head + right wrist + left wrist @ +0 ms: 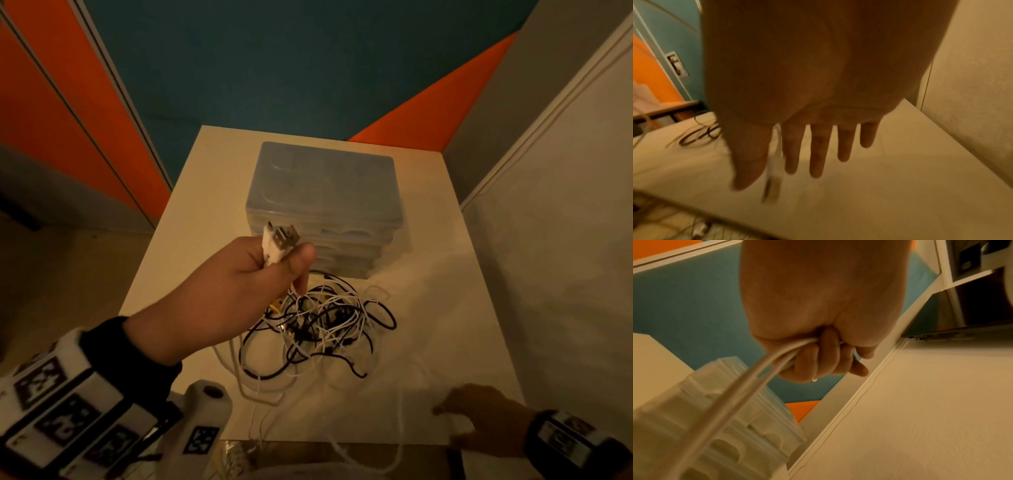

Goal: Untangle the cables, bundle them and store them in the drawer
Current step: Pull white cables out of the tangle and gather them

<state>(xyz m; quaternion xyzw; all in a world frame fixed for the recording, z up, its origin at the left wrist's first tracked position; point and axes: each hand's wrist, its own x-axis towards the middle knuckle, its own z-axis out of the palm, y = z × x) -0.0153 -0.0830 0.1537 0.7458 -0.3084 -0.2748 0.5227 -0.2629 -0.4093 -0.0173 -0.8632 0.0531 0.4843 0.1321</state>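
Note:
A tangle of black and white cables (325, 325) lies on the white table (445, 308), in front of a translucent plastic drawer unit (325, 205) with its drawers closed. My left hand (284, 263) is raised above the tangle's left side. It grips white cable ends, and a USB plug (286, 240) sticks up out of the fist. In the left wrist view the white cables (748, 386) run down from the curled fingers (818, 360) past the drawer unit (735, 426). My right hand (455, 411) hovers low over the table's front right with straight, spread fingers (818, 154). A blurred white connector (772, 181) shows beside the thumb.
A pale wall (565, 240) stands close along the table's right side. Orange and teal panels (291, 68) rise behind. White cable strands (342, 448) hang over the table's front edge. Black cable loops (698, 136) lie to the left of my right hand.

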